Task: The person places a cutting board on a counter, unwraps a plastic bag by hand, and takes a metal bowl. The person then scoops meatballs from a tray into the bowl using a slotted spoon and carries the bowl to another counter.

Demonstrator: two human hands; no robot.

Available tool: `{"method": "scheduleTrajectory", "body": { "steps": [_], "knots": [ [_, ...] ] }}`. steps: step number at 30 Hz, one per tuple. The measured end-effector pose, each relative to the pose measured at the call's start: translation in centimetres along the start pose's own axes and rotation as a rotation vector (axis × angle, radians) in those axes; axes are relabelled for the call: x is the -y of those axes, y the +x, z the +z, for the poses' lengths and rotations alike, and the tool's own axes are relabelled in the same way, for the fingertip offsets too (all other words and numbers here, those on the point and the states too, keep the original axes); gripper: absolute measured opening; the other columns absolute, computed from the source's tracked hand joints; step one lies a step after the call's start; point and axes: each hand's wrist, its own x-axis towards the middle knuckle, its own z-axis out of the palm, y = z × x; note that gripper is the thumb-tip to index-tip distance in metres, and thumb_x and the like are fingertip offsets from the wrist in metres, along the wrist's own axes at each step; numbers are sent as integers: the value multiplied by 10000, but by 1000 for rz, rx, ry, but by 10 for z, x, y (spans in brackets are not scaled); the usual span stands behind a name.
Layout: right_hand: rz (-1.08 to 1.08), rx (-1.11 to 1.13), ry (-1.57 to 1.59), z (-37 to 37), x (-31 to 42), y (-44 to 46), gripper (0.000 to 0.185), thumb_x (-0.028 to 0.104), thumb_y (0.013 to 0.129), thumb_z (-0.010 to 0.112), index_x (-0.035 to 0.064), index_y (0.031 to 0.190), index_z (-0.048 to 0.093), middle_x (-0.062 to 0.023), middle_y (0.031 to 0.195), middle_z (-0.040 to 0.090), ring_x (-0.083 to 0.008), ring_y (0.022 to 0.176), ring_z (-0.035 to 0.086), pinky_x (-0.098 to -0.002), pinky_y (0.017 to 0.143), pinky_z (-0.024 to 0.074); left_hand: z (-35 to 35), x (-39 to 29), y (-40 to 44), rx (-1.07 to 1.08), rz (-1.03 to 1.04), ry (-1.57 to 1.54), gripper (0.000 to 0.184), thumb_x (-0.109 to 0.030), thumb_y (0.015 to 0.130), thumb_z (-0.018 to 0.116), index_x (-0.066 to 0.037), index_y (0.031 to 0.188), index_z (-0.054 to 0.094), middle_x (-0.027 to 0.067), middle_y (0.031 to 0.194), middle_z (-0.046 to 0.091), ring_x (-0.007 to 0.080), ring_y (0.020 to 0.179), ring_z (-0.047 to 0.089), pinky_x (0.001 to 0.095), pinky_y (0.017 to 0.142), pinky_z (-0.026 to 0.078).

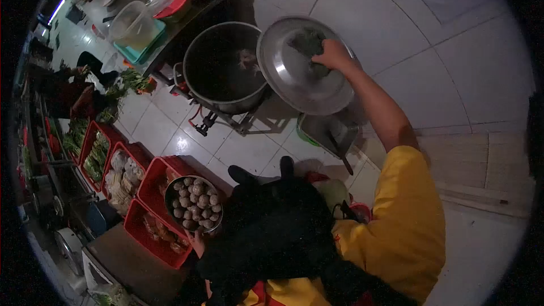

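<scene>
My right hand [333, 56] grips a dark cloth [307, 42] on top of a large round metal lid [286, 71]. The lid is tilted at the right side of a big metal pot [212, 71], whose mouth is mostly uncovered. Inside the pot, something pale shows in dark liquid. At the lower left, my left hand [196, 242] holds the near rim of a round metal bowl [220, 224], its fingers partly under it. Several brownish round balls [195, 198] fill the bowl.
The pot stands on a burner frame [235, 123]. Beyond it, a table holds a clear container [131, 25] and a red lid [173, 4]. Red crates [148, 192] with packed food line the left. A metal container [334, 130] sits below the lid. Another person [82, 99] is at far left.
</scene>
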Motion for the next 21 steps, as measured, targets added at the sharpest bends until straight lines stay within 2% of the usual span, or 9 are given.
{"method": "scheduleTrajectory", "body": {
  "steps": [3, 5, 6, 7, 9, 11, 15, 17, 21],
  "knots": [
    [-8, -77, -33, 31, -87, -55, 511, 351, 679, 741, -48, 976, 621, -205, 891, 652, -358, 843, 641, -436, 752, 504, 23, 7, -7, 42, -43, 54, 649, -162, 889, 564, -169, 1454, 244, 140, 1358, 425, 311, 1150, 526, 459, 814, 527],
    [117, 49, -60, 40, -113, -89, 498, 329, 667, 758, -46, 967, 624, -221, 905, 646, -358, 869, 637, -441, 767, 507, 44, 14, -16, 58, -78, 86, 644, -168, 891, 563, -167, 1452, 245, 139, 1359, 424, 310, 1154, 523, 459, 824, 522],
    [88, 41, -59, 48, -124, -108, 492, 308, 671, 772, -46, 980, 625, -226, 932, 644, -358, 895, 635, -443, 778, 511, 51, 17, -20, 66, -94, 93, 642, -171, 892, 562, -166, 1451, 246, 138, 1359, 424, 310, 1156, 521, 459, 828, 519],
    [50, 37, -50, 74, -146, -114, 487, 287, 675, 786, -46, 994, 626, -230, 959, 643, -358, 921, 632, -445, 790, 514, 62, 24, -25, 69, -106, 105, 640, -174, 893, 561, -165, 1450, 247, 138, 1359, 423, 309, 1158, 520, 459, 833, 516],
    [124, 164, -89, 140, -192, -109, 454, 283, 669, 780, -32, 964, 637, -240, 920, 643, -371, 884, 633, -443, 783, 512, 84, 38, -32, 61, -120, 136, 636, -179, 895, 559, -164, 1449, 248, 136, 1360, 422, 308, 1162, 517, 458, 843, 511],
    [143, 207, -39, 203, -227, -116, 414, 255, 683, 777, -29, 954, 644, -230, 955, 636, -375, 916, 621, -442, 793, 511, 103, 54, -35, 49, -140, 171, 631, -185, 896, 557, -162, 1447, 250, 135, 1361, 422, 308, 1166, 514, 458, 852, 506],
    [166, 164, -21, 315, -270, -123, 377, 215, 710, 751, -25, 978, 638, -229, 1005, 617, -372, 945, 609, -455, 806, 502, 127, 80, -37, -6, -167, 229, 623, -197, 900, 554, -158, 1444, 252, 133, 1363, 420, 306, 1174, 507, 457, 871, 496],
    [311, 215, 14, 365, -284, -110, 354, 183, 732, 724, -8, 1015, 629, -221, 1032, 607, -358, 1026, 579, -462, 853, 485, 133, 92, -35, -50, -185, 252, 619, -203, 901, 552, -156, 1442, 254, 132, 1363, 419, 305, 1178, 504, 457, 880, 490],
    [217, 144, -94, 443, -310, -99, 355, 167, 768, 678, -3, 1072, 609, -216, 1082, 592, -358, 1090, 542, -469, 936, 442, 136, 106, -31, -120, -245, 322, 611, -215, 905, 548, -153, 1439, 257, 129, 1365, 418, 303, 1186, 498, 456, 899, 480]
  ]
}}
